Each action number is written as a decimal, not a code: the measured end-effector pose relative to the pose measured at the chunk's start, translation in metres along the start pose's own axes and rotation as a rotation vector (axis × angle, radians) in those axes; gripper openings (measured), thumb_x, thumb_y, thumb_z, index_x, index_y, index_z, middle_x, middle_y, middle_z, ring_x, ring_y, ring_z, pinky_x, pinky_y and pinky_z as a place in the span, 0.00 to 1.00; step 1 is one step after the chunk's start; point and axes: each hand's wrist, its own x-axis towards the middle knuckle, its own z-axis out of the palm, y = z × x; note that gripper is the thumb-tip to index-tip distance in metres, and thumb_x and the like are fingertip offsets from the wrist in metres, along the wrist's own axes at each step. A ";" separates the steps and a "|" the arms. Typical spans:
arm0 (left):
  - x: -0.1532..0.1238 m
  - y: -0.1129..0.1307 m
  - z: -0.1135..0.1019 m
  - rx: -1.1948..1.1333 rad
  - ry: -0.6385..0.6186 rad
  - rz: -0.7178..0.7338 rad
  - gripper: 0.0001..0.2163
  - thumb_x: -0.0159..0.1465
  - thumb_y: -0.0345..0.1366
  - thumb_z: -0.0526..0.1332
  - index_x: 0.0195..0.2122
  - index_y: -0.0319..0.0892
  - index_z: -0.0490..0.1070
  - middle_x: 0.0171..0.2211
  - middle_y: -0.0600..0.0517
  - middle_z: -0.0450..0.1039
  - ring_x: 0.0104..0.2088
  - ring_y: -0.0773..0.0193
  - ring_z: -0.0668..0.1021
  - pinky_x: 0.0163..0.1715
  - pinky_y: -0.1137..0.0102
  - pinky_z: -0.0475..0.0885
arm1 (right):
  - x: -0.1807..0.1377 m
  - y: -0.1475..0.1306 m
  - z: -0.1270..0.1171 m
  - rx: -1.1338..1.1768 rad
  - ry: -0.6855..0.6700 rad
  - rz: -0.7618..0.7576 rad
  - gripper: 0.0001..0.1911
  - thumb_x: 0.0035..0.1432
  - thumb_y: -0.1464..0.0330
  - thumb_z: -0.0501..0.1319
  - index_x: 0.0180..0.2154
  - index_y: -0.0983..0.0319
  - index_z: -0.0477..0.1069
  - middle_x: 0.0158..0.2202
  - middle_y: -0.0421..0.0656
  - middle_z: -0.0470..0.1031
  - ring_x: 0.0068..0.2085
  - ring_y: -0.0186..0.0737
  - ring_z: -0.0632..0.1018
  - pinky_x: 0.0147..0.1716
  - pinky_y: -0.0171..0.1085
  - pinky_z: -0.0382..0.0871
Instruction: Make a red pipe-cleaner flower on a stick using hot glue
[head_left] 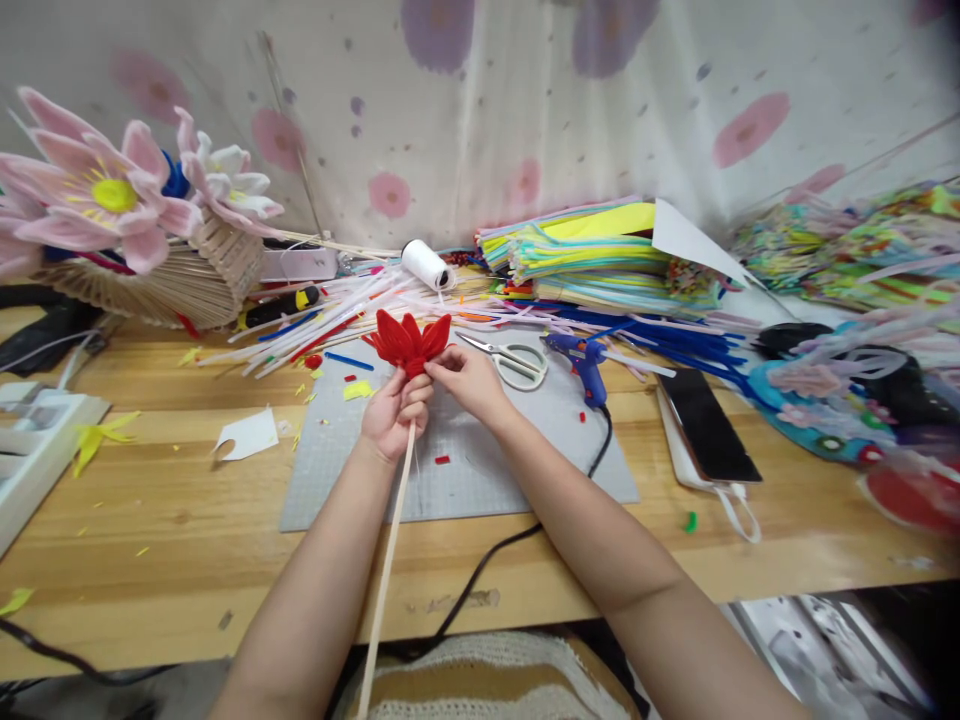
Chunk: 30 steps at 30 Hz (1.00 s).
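Note:
A red pipe-cleaner flower (407, 341) sits on top of a long thin wooden stick (390, 560) that slants down toward me. My left hand (391, 412) is closed round the stick just under the flower. My right hand (466, 378) pinches the base of the flower from the right, fingers pressed together. Both hands are above a grey cutting mat (480, 470) on the wooden table (165, 520).
White-handled scissors (511, 358) and a blue glue gun (585, 366) with a black cord lie beyond the mat. A phone (706, 424) rests at the right. Pipe cleaners (315, 325), a white thread spool (426, 265), stacked coloured sheets (600, 262) and pink flowers (97, 195) line the back.

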 end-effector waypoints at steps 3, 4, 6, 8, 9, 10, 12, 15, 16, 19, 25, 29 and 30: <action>0.000 0.000 0.000 0.016 0.032 0.018 0.05 0.64 0.32 0.49 0.32 0.39 0.59 0.19 0.58 0.51 0.15 0.77 0.56 0.08 0.85 0.48 | 0.001 0.000 0.000 0.031 -0.012 0.011 0.08 0.46 0.63 0.59 0.24 0.62 0.69 0.22 0.37 0.71 0.25 0.30 0.69 0.26 0.31 0.61; -0.001 0.000 -0.001 0.022 0.045 0.024 0.04 0.64 0.32 0.50 0.33 0.39 0.60 0.19 0.58 0.51 0.15 0.77 0.56 0.08 0.85 0.49 | 0.002 0.001 0.000 0.043 -0.015 0.013 0.08 0.46 0.64 0.59 0.23 0.62 0.69 0.22 0.37 0.71 0.25 0.30 0.69 0.26 0.31 0.62; -0.001 0.000 -0.002 0.023 0.053 0.032 0.03 0.64 0.32 0.50 0.34 0.39 0.60 0.19 0.58 0.51 0.15 0.77 0.56 0.08 0.85 0.49 | 0.003 0.001 0.001 0.062 -0.019 0.016 0.08 0.45 0.64 0.59 0.23 0.62 0.69 0.23 0.37 0.71 0.25 0.30 0.70 0.26 0.31 0.62; 0.000 0.000 -0.003 0.013 0.033 0.026 0.04 0.64 0.32 0.50 0.34 0.39 0.60 0.19 0.58 0.52 0.15 0.77 0.57 0.07 0.85 0.49 | 0.003 0.002 0.001 0.068 -0.025 0.022 0.08 0.45 0.64 0.59 0.23 0.62 0.69 0.23 0.37 0.71 0.25 0.30 0.70 0.26 0.31 0.63; 0.000 0.001 -0.003 0.006 0.018 0.021 0.04 0.64 0.32 0.49 0.34 0.38 0.60 0.19 0.58 0.52 0.15 0.77 0.57 0.07 0.85 0.50 | 0.004 0.002 0.001 0.069 -0.029 0.025 0.08 0.45 0.64 0.59 0.24 0.62 0.69 0.23 0.37 0.71 0.26 0.31 0.70 0.26 0.31 0.63; 0.000 0.001 -0.004 0.001 0.005 0.014 0.04 0.64 0.32 0.49 0.34 0.38 0.60 0.19 0.58 0.52 0.15 0.77 0.57 0.07 0.85 0.50 | 0.004 0.002 0.001 0.070 -0.032 0.028 0.08 0.45 0.64 0.59 0.24 0.62 0.69 0.23 0.37 0.70 0.26 0.31 0.70 0.26 0.31 0.64; 0.000 0.001 -0.004 -0.007 -0.008 0.005 0.04 0.64 0.32 0.49 0.33 0.38 0.59 0.19 0.58 0.52 0.15 0.77 0.57 0.07 0.85 0.50 | 0.004 0.001 0.000 0.079 -0.041 0.031 0.07 0.46 0.64 0.59 0.24 0.63 0.69 0.23 0.37 0.70 0.25 0.31 0.70 0.25 0.31 0.64; 0.000 0.001 -0.003 -0.005 0.006 0.002 0.04 0.64 0.32 0.50 0.33 0.38 0.59 0.19 0.58 0.52 0.15 0.77 0.57 0.08 0.85 0.50 | 0.004 -0.001 -0.001 0.098 -0.055 0.039 0.07 0.46 0.65 0.59 0.24 0.63 0.69 0.22 0.37 0.70 0.25 0.30 0.69 0.25 0.31 0.64; 0.000 0.001 -0.003 -0.003 0.014 0.005 0.04 0.64 0.32 0.50 0.33 0.38 0.59 0.19 0.58 0.52 0.15 0.77 0.57 0.08 0.85 0.50 | 0.004 -0.001 -0.002 0.102 -0.059 0.043 0.06 0.46 0.66 0.59 0.23 0.63 0.69 0.22 0.37 0.70 0.25 0.30 0.69 0.25 0.31 0.64; 0.000 0.001 -0.002 0.008 0.033 0.024 0.03 0.64 0.31 0.50 0.34 0.38 0.60 0.19 0.58 0.52 0.15 0.77 0.57 0.08 0.85 0.50 | 0.004 -0.003 -0.002 0.114 -0.066 0.052 0.06 0.46 0.66 0.59 0.23 0.63 0.69 0.22 0.37 0.70 0.25 0.30 0.70 0.25 0.31 0.64; 0.000 0.001 -0.002 0.027 0.041 0.032 0.03 0.64 0.32 0.50 0.35 0.38 0.61 0.19 0.58 0.52 0.15 0.77 0.57 0.07 0.85 0.50 | 0.005 -0.005 -0.002 0.132 -0.081 0.079 0.05 0.45 0.67 0.59 0.23 0.63 0.68 0.22 0.37 0.70 0.25 0.30 0.69 0.25 0.31 0.64; 0.000 0.002 -0.003 0.015 0.007 0.011 0.04 0.64 0.32 0.50 0.34 0.38 0.60 0.19 0.58 0.52 0.15 0.77 0.57 0.08 0.85 0.50 | 0.005 -0.007 -0.003 0.154 -0.091 0.080 0.05 0.45 0.68 0.59 0.23 0.63 0.68 0.22 0.37 0.69 0.25 0.30 0.69 0.25 0.31 0.63; 0.000 0.002 -0.003 0.012 -0.001 0.007 0.04 0.64 0.32 0.49 0.34 0.37 0.60 0.19 0.58 0.52 0.15 0.77 0.57 0.08 0.85 0.50 | 0.005 -0.007 -0.003 0.157 -0.093 0.079 0.05 0.45 0.68 0.59 0.23 0.63 0.67 0.22 0.37 0.69 0.25 0.29 0.69 0.24 0.31 0.63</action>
